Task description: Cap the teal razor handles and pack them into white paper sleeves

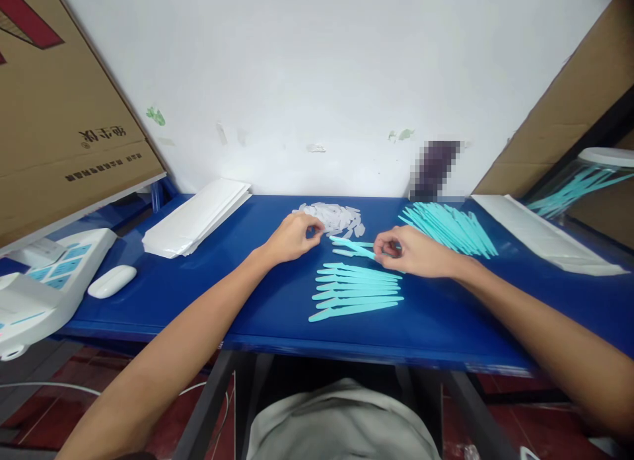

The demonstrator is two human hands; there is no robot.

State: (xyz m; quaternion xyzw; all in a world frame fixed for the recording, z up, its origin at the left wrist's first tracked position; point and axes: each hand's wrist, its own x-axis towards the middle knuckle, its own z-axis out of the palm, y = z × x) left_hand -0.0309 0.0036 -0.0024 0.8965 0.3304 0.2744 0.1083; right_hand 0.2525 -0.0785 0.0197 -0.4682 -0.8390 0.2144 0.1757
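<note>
My right hand (403,250) is closed on a teal eyebrow razor (354,244), whose blade end points left above the blue table (277,301). More teal razors lie beneath and beside that hand. My left hand (297,235), thumb and forefinger pinched together, is at the near left edge of a heap of small translucent plastic covers (339,217). What its fingertips hold, if anything, is too small to make out. In front of both hands several teal razors (356,291) lie side by side in a row, blade ends to the left.
A larger pile of teal razors (448,227) lies to the right. White flat packets (198,219) are stacked at the left, with a white mouse-shaped object (112,281) nearby. Whitish strips (545,232) and a clear jar (584,182) of razors stand right. A cardboard box (64,116) is far left.
</note>
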